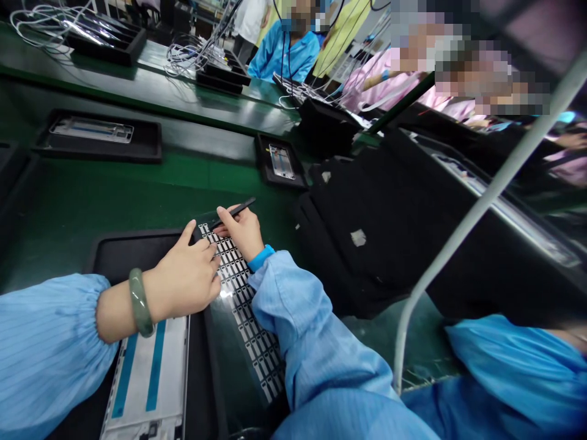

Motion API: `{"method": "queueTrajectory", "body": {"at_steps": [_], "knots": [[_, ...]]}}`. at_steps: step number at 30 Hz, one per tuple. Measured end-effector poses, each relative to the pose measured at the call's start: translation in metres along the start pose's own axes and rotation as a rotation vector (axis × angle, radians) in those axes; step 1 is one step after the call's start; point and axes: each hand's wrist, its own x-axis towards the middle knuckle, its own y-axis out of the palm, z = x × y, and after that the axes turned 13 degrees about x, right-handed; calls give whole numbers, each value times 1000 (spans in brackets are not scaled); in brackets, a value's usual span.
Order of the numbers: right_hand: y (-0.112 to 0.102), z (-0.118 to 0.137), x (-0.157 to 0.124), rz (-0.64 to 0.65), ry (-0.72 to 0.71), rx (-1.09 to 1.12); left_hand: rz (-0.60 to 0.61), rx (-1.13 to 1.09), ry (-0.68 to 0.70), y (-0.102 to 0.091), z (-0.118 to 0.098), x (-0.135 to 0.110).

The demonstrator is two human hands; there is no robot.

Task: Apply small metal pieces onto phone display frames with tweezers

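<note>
In my right hand (242, 231) is a pair of slim black tweezers (243, 206), held with the tips low over the far end of a clear sheet (243, 302). Rows of small black-and-white adhesive pieces cover that sheet. My left hand (188, 275), with a green bangle at the wrist, lies palm down along the sheet's left edge. Its index finger is stretched out and nothing shows in its grasp. Below the left wrist a silver device panel (172, 373) with two blue strips rests in a black tray (206, 360); my forearm hides part of both.
Farther back on the green bench stand two black trays, one holding a silver frame (92, 129), the other a smaller panel (281, 162). Stacked black trays (376, 226) rise at the right. A pale tube (454, 244) crosses the right side. People sit beyond a cable-strewn shelf.
</note>
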Motion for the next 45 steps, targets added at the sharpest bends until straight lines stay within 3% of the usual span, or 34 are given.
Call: {"method": "queueTrajectory", "body": {"at_steps": [10,16,21,26,35,41,45], "knots": [[-6,30,-7,14,157,291,-77,-196,-70,2,4,-2],[10,51,-47,106,90,471,-198,-470,-389,-17,16,-26],[30,54,-76,269,26,419,-171,-887,-600,-29,17,-53],[34,55,-87,332,-33,397,-82,-1034,-566,-33,14,-68],[37,56,-98,329,-91,307,-116,-1042,-598,-33,15,-74],[36,60,-106,416,-150,233,40,-979,-553,-28,20,-77],[36,57,-103,444,-22,271,162,-767,-493,-26,29,-90]]}}
